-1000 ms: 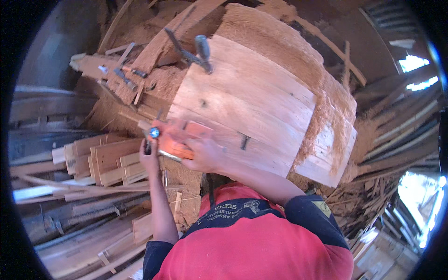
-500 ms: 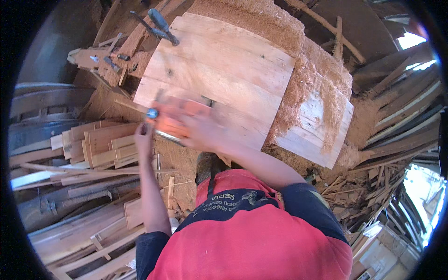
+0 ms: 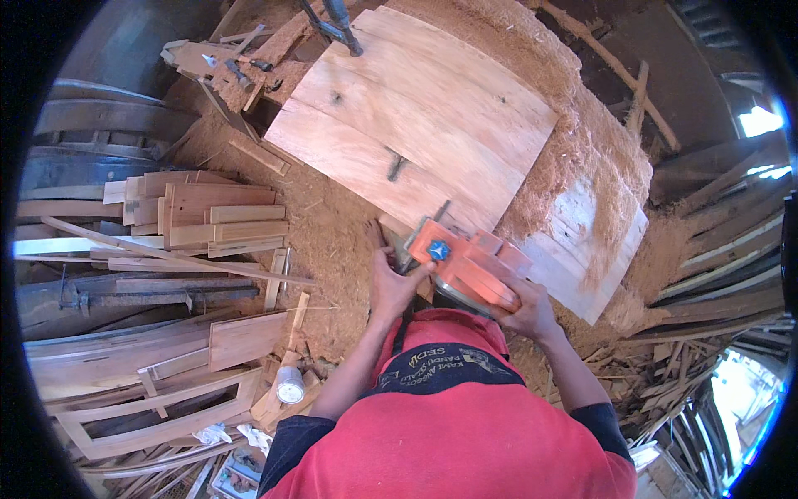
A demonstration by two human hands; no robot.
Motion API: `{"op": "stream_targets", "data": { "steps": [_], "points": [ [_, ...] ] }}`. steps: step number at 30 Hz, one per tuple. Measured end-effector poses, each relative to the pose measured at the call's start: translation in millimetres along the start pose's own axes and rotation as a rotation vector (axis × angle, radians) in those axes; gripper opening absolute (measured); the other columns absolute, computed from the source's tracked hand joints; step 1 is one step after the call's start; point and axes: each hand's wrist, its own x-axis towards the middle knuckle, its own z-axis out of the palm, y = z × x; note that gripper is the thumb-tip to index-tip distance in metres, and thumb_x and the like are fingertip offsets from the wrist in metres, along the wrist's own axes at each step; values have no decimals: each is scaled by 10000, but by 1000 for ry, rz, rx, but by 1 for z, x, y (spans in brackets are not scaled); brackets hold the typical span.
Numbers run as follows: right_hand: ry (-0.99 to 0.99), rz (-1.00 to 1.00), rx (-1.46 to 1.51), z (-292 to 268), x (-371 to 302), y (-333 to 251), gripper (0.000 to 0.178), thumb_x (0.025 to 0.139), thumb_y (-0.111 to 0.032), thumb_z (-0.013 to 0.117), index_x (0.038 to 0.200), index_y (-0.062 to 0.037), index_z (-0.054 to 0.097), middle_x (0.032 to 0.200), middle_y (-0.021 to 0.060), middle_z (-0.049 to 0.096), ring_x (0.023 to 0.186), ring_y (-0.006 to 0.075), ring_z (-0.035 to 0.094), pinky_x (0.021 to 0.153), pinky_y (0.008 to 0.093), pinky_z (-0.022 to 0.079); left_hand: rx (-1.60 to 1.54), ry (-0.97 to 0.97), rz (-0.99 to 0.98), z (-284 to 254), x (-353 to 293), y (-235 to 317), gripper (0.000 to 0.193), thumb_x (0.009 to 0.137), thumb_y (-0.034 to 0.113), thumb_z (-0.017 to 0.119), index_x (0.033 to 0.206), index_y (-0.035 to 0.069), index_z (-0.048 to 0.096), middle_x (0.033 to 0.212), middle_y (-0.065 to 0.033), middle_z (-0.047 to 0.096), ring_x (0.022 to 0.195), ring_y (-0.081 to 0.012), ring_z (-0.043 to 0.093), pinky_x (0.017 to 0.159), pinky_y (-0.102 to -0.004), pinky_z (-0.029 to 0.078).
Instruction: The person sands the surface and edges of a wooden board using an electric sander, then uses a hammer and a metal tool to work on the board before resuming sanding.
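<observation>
A broad panel of joined wooden boards (image 3: 416, 125) lies on a sawdust-covered bench. An orange power tool (image 3: 465, 262) sits at the panel's near edge. My left hand (image 3: 391, 283) grips the tool's front part beside its blue knob. My right hand (image 3: 528, 312) holds its rear handle. Both arms come up from my red shirt at the bottom. A metal clamp (image 3: 337, 25) stands on the panel's far corner.
Short cut wood blocks (image 3: 208, 216) are stacked at the left. Long planks and frames (image 3: 141, 366) lie below them. A white roll (image 3: 289, 385) rests by my left elbow. Sawdust piles (image 3: 582, 108) border the panel's right side. Scrap slats (image 3: 706, 283) lie at the right.
The view has swung, so the panel now lies higher in the frame. The orange tool and both hands have come back to the panel's near edge, close to my chest.
</observation>
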Motion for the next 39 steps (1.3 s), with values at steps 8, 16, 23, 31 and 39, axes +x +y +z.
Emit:
{"op": "stream_targets", "data": {
  "steps": [8,16,23,31,39],
  "points": [
    [-16,-75,-42,70,124,-60,392,740,-269,798,1043,-58,667,943,179,692,827,375,685,708,451,548,-112,193,82,-101,98,-4,746,676,395,921,1152,-73,588,981,-119,653,857,-181,609,755,-321,505],
    [-27,-107,18,157,264,-120,447,792,-267,747,1177,-75,625,963,194,701,872,406,683,749,484,545,-32,315,98,-224,215,-1,658,778,332,875,1237,-63,618,1079,-104,688,948,-145,621,855,-285,493],
    [-183,-186,154,211,378,-198,461,798,-250,710,1173,-11,590,933,272,695,861,418,696,776,505,554,-85,424,187,-371,334,-69,525,895,277,769,1245,-79,610,1136,-120,682,985,-162,631,866,-297,511],
    [-124,-153,196,185,319,-146,407,802,-279,718,1072,7,614,962,251,695,869,423,689,796,505,556,-151,257,92,-301,285,-47,457,967,226,680,1300,-71,579,1192,-113,663,1018,-157,625,883,-294,511],
    [-123,38,-46,30,61,-25,401,780,-376,771,1038,-90,657,963,139,674,884,346,677,753,453,558,92,79,40,-62,58,0,726,727,362,882,1214,-50,536,929,-73,599,785,-155,562,691,-319,483]
  ]
}}
